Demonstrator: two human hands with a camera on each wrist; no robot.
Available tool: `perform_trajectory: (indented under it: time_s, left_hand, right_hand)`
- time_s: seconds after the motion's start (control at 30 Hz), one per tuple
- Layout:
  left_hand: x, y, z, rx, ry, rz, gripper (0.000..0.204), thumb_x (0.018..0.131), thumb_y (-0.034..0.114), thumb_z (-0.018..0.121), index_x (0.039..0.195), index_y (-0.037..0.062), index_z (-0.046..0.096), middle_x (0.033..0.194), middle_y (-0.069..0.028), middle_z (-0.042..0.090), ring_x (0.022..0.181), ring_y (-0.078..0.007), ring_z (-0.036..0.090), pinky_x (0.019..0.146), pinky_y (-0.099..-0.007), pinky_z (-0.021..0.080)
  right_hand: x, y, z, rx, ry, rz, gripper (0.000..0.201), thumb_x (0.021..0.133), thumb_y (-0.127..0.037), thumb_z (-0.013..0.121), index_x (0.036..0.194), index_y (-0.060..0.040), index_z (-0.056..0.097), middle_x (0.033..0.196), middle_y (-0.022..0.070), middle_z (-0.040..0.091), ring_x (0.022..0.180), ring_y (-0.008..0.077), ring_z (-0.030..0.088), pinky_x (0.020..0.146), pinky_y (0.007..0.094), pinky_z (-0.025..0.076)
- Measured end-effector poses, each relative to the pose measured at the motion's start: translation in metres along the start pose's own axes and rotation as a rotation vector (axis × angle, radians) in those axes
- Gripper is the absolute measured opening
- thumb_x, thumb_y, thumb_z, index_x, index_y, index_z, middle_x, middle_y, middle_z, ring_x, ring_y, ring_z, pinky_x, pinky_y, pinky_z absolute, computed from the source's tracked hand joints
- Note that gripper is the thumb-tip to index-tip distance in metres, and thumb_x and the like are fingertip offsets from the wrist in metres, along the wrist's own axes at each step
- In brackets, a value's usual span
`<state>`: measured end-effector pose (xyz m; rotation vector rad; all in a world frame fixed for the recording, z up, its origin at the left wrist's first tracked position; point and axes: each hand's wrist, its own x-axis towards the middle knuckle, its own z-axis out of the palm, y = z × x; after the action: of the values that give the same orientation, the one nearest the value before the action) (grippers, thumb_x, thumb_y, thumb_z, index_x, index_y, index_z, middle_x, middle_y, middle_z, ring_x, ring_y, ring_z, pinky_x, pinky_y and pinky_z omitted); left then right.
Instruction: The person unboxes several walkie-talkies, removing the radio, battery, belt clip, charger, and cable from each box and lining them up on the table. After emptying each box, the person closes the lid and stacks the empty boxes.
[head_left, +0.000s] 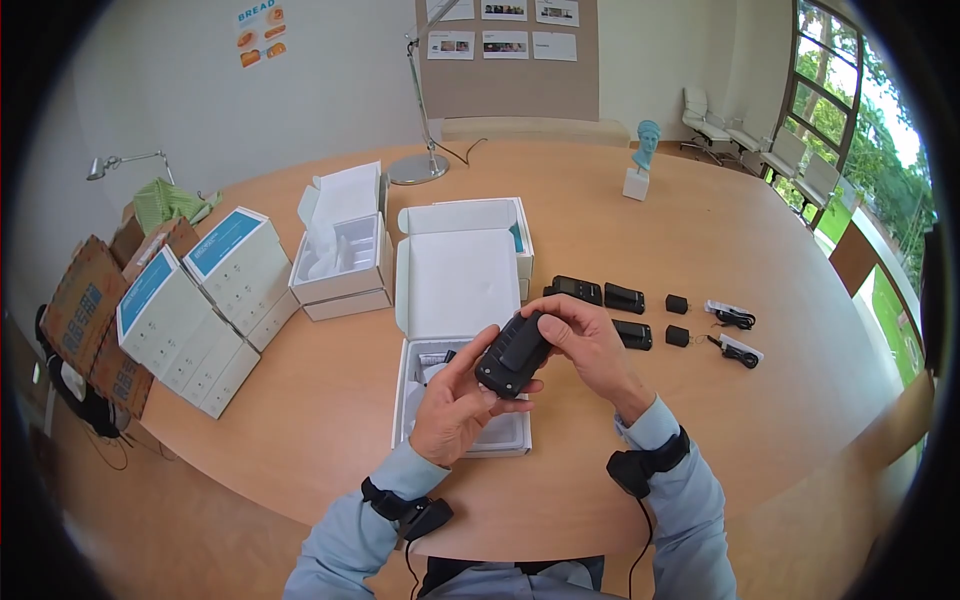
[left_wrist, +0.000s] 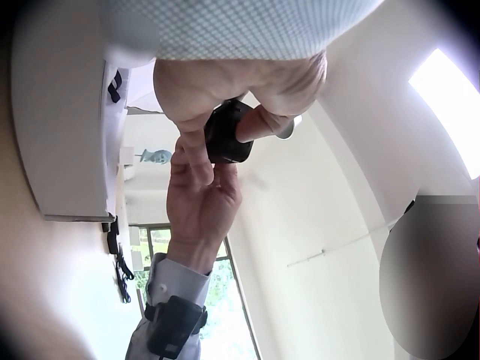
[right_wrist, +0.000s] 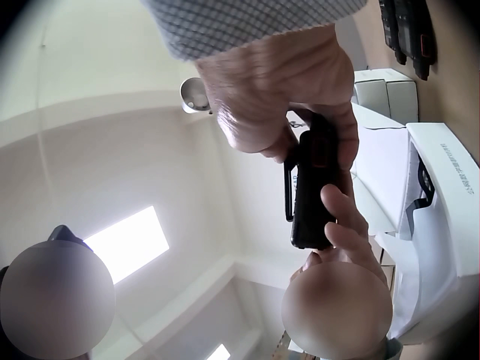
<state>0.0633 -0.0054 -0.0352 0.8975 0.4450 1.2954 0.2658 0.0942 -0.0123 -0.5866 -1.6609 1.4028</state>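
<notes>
A black handheld device (head_left: 513, 355) with a clip on its upper face is held tilted between both hands, above an open white box (head_left: 408, 400). The left hand (head_left: 450, 415) grips its lower end, fingers beneath. At the upper end the right hand (head_left: 590, 350) pinches it, thumb on top. In the left wrist view the device (left_wrist: 228, 131) is partly covered by the fingers. The right wrist view shows the device (right_wrist: 313, 187) edge-on, its clip standing off one side. Inside the open box lie a moulded tray and a small black item, partly hidden by the left hand.
Black devices (head_left: 577, 290), chargers (head_left: 677, 303) and cables (head_left: 736, 318) lie in rows at the right. Another open box (head_left: 345, 260) and closed boxes (head_left: 190, 330) stand at the left. A lamp base (head_left: 419, 168) and a bust (head_left: 647, 150) stand farther back.
</notes>
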Motion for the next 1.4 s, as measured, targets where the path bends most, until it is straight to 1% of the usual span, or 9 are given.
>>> perform_trajectory:
  time_s: [0.57, 0.77, 0.9, 1.0, 1.07, 1.2, 1.27, 1.37, 1.4]
  left_hand:
    - [0.000, -0.003, -0.006, 0.027, 0.011, -0.003, 0.074, 0.097, -0.009, 0.036, 0.165, 0.0096, 0.017, 0.153, -0.0237, 0.045, 0.124, -0.0470, 0.062, 0.095, -0.0526, 0.062]
    - [-0.003, -0.011, -0.009, 0.270, 0.082, 0.080, 0.074, 0.094, -0.010, 0.033, 0.165, 0.0074, 0.020, 0.148, -0.0215, 0.050, 0.112, -0.0350, 0.069, 0.086, -0.0440, 0.065]
    - [-0.004, -0.015, -0.006, 0.434, 0.124, 0.156, 0.074, 0.092, -0.010, 0.035, 0.164, 0.0062, 0.026, 0.138, -0.0179, 0.057, 0.099, -0.0249, 0.069, 0.078, -0.0358, 0.064]
    - [-0.005, -0.020, -0.007, 0.518, 0.151, 0.198, 0.072, 0.093, -0.010, 0.036, 0.163, 0.0053, 0.029, 0.137, -0.0180, 0.059, 0.098, -0.0243, 0.070, 0.076, -0.0342, 0.063]
    - [-0.005, -0.025, -0.008, 0.577, 0.157, 0.212, 0.070, 0.094, -0.010, 0.036, 0.162, 0.0048, 0.029, 0.139, -0.0193, 0.058, 0.100, -0.0255, 0.070, 0.076, -0.0345, 0.063]
    - [-0.005, -0.032, -0.005, 0.756, 0.157, 0.284, 0.070, 0.094, -0.011, 0.036, 0.162, 0.0038, 0.031, 0.136, -0.0171, 0.060, 0.098, -0.0208, 0.069, 0.076, -0.0324, 0.062]
    - [-0.005, -0.035, -0.003, 0.811, 0.153, 0.302, 0.070, 0.093, -0.012, 0.036, 0.162, 0.0035, 0.031, 0.135, -0.0165, 0.059, 0.098, -0.0197, 0.069, 0.076, -0.0322, 0.062]
    - [-0.005, -0.037, -0.003, 0.828, 0.157, 0.343, 0.070, 0.093, -0.013, 0.037, 0.161, 0.0027, 0.033, 0.134, -0.0155, 0.059, 0.099, -0.0189, 0.067, 0.077, -0.0325, 0.062]
    - [-0.005, -0.037, -0.005, 0.835, 0.148, 0.333, 0.071, 0.091, -0.013, 0.038, 0.160, 0.0020, 0.033, 0.142, -0.0181, 0.053, 0.101, -0.0200, 0.067, 0.077, -0.0320, 0.062]
  right_hand:
    - [0.000, 0.017, 0.009, 0.167, 0.019, 0.050, 0.026, 0.108, -0.026, 0.059, 0.120, -0.0047, 0.066, 0.107, 0.0031, 0.066, 0.095, 0.0112, 0.065, 0.074, 0.0279, 0.057]
    - [-0.003, 0.003, 0.022, -0.204, 0.158, 0.098, 0.032, 0.106, -0.022, 0.059, 0.128, -0.0012, 0.070, 0.097, 0.0052, 0.072, 0.079, 0.0125, 0.068, 0.066, 0.0274, 0.055]
    - [-0.005, 0.009, 0.027, -0.258, 0.201, 0.089, 0.032, 0.105, -0.020, 0.060, 0.129, 0.0004, 0.069, 0.086, 0.0060, 0.072, 0.071, 0.0132, 0.068, 0.066, 0.0274, 0.054]
    - [-0.006, 0.009, 0.030, -0.280, 0.228, 0.087, 0.033, 0.104, -0.020, 0.061, 0.127, 0.0011, 0.070, 0.079, 0.0109, 0.072, 0.068, 0.0159, 0.068, 0.065, 0.0287, 0.053]
    - [-0.007, 0.002, 0.032, -0.642, 0.253, 0.043, 0.033, 0.102, -0.021, 0.062, 0.123, 0.0026, 0.070, 0.074, 0.0171, 0.069, 0.065, 0.0215, 0.068, 0.064, 0.0321, 0.053]
    - [-0.007, -0.002, 0.042, -0.612, 0.259, 0.041, 0.031, 0.101, -0.021, 0.061, 0.116, 0.0042, 0.070, 0.072, 0.0204, 0.067, 0.062, 0.0287, 0.067, 0.064, 0.0358, 0.053]
    - [-0.008, 0.006, 0.056, -0.398, 0.416, 0.081, 0.026, 0.100, -0.018, 0.059, 0.111, 0.0044, 0.068, 0.072, 0.0207, 0.068, 0.065, 0.0329, 0.068, 0.066, 0.0398, 0.055]
    - [-0.009, 0.014, 0.066, -0.469, 0.498, 0.019, 0.024, 0.099, -0.015, 0.057, 0.111, 0.0038, 0.066, 0.078, 0.0231, 0.069, 0.072, 0.0360, 0.070, 0.069, 0.0426, 0.055]
    - [-0.009, 0.016, 0.066, -0.470, 0.496, 0.020, 0.024, 0.099, -0.015, 0.057, 0.111, 0.0038, 0.066, 0.078, 0.0231, 0.069, 0.072, 0.0360, 0.070, 0.069, 0.0426, 0.055]
